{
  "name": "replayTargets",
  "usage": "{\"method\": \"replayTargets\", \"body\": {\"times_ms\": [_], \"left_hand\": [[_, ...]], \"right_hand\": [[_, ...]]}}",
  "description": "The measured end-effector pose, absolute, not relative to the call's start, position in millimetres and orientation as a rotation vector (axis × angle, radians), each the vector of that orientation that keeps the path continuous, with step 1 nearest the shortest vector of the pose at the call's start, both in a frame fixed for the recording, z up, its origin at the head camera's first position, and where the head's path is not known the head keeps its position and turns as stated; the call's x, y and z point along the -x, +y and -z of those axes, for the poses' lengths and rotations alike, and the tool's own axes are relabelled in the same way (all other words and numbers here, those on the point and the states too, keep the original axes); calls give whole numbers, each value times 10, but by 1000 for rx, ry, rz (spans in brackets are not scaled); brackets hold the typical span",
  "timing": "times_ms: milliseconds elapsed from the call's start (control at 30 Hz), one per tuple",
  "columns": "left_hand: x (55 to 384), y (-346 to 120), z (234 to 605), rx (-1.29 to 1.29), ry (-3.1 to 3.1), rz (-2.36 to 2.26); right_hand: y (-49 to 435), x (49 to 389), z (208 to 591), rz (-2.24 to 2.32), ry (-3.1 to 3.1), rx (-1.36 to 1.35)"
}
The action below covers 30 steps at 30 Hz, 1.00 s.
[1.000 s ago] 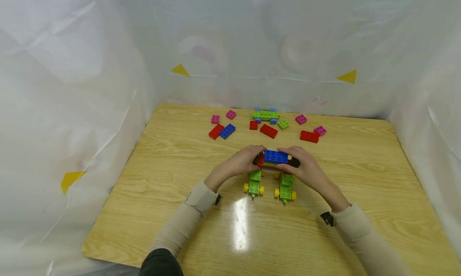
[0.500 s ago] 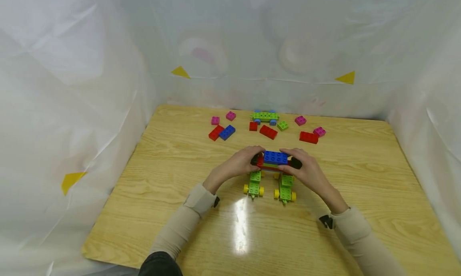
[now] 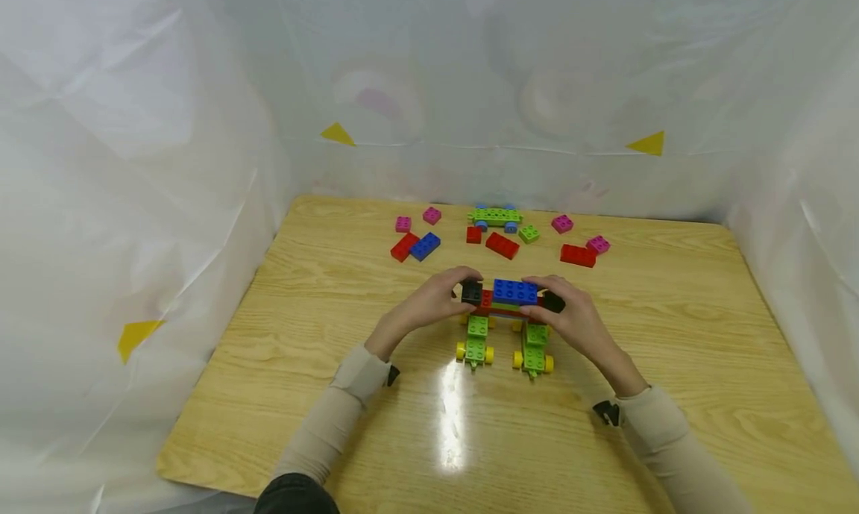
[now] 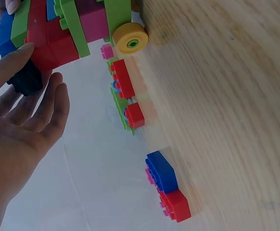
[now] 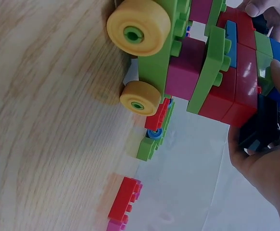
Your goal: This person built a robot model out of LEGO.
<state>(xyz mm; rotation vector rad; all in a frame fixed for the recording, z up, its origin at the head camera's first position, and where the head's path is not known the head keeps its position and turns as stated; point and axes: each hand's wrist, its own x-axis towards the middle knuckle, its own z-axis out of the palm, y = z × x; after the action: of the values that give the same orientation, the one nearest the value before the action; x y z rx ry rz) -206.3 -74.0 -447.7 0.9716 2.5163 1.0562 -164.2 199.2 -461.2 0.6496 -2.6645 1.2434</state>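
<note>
A brick build stands on yellow-wheeled green bases (image 3: 533,359), with a red layer (image 5: 226,98) above them and a studded blue brick (image 3: 514,291) on top. A black brick (image 3: 472,292) juts from its left end and another black brick (image 5: 262,122) from its right end. My left hand (image 3: 436,303) is round the left black brick with relaxed, spread fingers, its thumb tip at the edge of the red brick (image 4: 51,41). My right hand (image 3: 570,312) holds the right end of the build, thumb against the green and blue bricks, fingers behind the black one.
Farther back lie a red brick (image 3: 405,247) with a blue brick (image 3: 426,246), several pink bricks (image 3: 562,224), more red bricks (image 3: 578,256) and a small green brick (image 3: 529,233). A green base with blue wheels (image 3: 495,216) stands at the table's back edge.
My left hand has shifted left and its grasp has loosened, uncovering the top of the left black brick. My right hand stays on the right end; the build stands in place.
</note>
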Motion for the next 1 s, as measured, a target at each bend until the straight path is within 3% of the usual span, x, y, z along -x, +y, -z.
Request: {"method": "replayTargets", "body": {"times_ms": [567,767,1000], "left_hand": [[2090,-1067,4524,-849,2454,-1269],[2364,-1222,4557,-663,2743,-1395],[2772,-1230,4730,-551,2969,-1009]], "right_hand": [[1988,1671,4619,-1256,-2648,-674],[2000,1683,4614,-1244,-2642,-694],[2014,1666,4635,-1252,-2641,-689]]}}
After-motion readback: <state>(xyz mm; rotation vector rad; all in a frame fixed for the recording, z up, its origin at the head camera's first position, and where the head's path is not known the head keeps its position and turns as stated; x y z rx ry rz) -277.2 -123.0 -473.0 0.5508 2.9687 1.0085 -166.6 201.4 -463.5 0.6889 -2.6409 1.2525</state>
